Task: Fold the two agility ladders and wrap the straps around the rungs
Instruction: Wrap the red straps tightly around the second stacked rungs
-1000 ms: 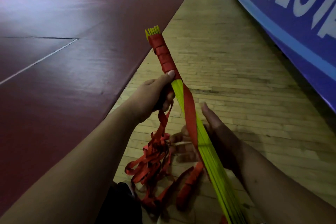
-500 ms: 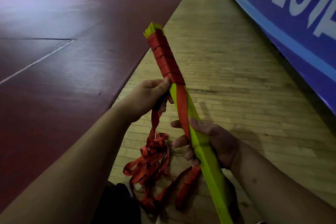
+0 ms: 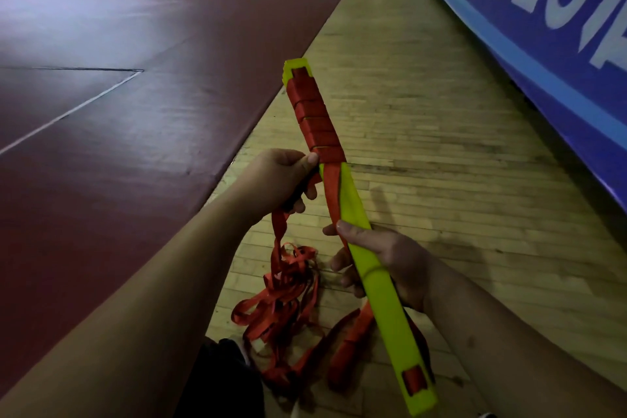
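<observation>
A stacked bundle of yellow-green ladder rungs (image 3: 380, 285) slants up from the lower right to the middle of the view. Red strap (image 3: 314, 115) is wound in tight turns round its upper third. My left hand (image 3: 283, 180) grips the strap just left of the bundle, below the last turn. My right hand (image 3: 383, 261) is curled round the middle of the bundle and pins a length of strap against it. The rest of the red strap lies in a loose tangle (image 3: 288, 299) on the floor beneath my hands.
I am over a light wooden floor strip (image 3: 441, 112). A dark red sports mat (image 3: 118, 112) borders it on the left. A blue banner wall (image 3: 543, 27) runs along the right. A dark piece of clothing or shoe (image 3: 220, 380) shows at the bottom.
The bundle has turned about its length, so its flat broad face now shows. My right hand went from open beside the bundle to gripping it. My left hand stayed on the strap.
</observation>
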A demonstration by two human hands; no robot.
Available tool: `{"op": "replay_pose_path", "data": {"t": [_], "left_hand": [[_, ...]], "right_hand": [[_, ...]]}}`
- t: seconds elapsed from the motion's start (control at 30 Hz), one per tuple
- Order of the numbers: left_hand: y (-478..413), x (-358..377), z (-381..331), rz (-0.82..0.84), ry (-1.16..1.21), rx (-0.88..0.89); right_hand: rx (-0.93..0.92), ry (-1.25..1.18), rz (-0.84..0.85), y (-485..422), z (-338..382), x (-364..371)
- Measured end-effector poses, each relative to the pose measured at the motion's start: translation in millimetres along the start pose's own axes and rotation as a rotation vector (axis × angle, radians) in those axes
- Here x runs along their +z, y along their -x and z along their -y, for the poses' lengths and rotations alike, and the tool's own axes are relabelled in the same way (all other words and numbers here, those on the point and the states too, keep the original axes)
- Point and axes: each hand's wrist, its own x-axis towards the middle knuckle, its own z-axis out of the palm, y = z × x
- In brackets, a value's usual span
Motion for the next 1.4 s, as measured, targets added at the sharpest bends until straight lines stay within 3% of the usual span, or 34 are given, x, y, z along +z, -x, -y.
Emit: {"op": "replay_pose_path", "data": {"t": [0.2,0.33,0.47,0.67,0.97,1.13,1.4], "left_hand": [[2,10,-4,-0.018,-0.03,-0.113],[6,17,-5,0.034,-0.131,-0.186],[3,24,0,-0.022,-0.19,-0.21],[-1,16,0,-0.074,-0.049,-0.154],[1,10,-3,0.193,0.335,0.028],[4,3,-4,0.274,0.266,0.153],[6,-3,0,0.203,0.012,0.151]], "right_hand": [[-0.017,0.066,-0.242,-12,-12,2],[-0.049,0.167,-0.323,-15,-22,6],[-0.068,0.262,-0.351,-12,-22,14],[0.089,0.181,-0.207,-9,-7,1],[0.141,-0.27,0.402,16,5,3],[0.05,-0.236,0.355,18,5,-1],[0.037,-0.158,0.204,14,5,-4]]}}
